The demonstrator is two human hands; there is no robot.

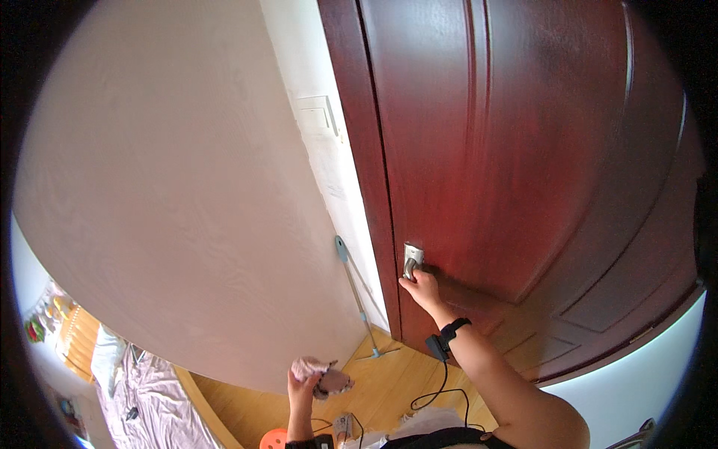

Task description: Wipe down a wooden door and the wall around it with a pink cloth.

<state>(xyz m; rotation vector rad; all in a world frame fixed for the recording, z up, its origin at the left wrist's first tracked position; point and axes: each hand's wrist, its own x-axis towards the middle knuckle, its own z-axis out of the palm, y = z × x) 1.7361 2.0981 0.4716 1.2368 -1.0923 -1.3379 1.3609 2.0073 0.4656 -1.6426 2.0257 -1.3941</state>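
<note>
My right hand (423, 287) is on the metal lever handle (411, 268) of a dark red wooden door (505, 168), with its fingers around the lever's lower end. The door looks closed against its frame. A black strap with a small dark device (438, 347) and a cable is on the right wrist. Low in the view, my left hand (303, 384) grips a crumpled pinkish cloth (331, 379) with a dark patterned edge.
A mop (353, 280) leans in the corner beside the door frame. A white light switch (317, 117) is on the wall. At the lower left is a bed with rumpled pink bedding (157, 398). An orange object (273, 439) and a shoe (343, 425) are on or near the wooden floor.
</note>
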